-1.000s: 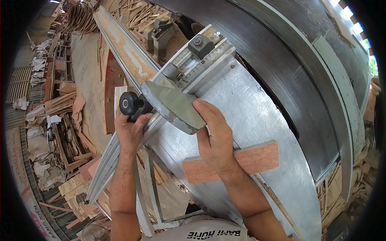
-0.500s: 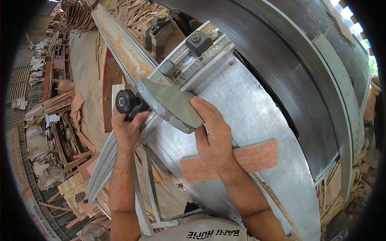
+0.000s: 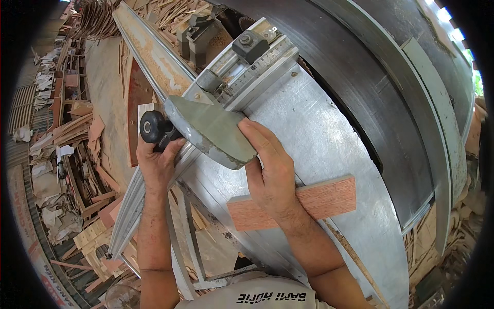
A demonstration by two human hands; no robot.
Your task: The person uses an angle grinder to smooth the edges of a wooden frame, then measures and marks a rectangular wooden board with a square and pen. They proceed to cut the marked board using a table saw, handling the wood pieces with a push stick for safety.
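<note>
My left hand (image 3: 157,164) is closed around the black mount below a round black knob (image 3: 152,127), its thumb lying along the mount. The fingers behind the knob are hidden. To the right, my right hand (image 3: 272,172) pinches the edge of a flat grey-green plate (image 3: 218,131) with one curved, scuffed side. The plate is held up over the metal table and the fence, its left end close to the knob. Beneath my right wrist, a reddish wooden board (image 3: 329,198) lies on the silver saw table (image 3: 329,139).
An aluminium fence with a scale (image 3: 257,67) and a black stop block (image 3: 250,46) crosses beyond the plate. The dark saw table (image 3: 370,87) and a long metal rail (image 3: 411,82) curve along the right. Wood offcuts (image 3: 77,134) are heaped at the left.
Both hands, the knob and the plate sit slightly farther left in the view. The fence and board have shifted a little the same way. Both grips look unchanged.
</note>
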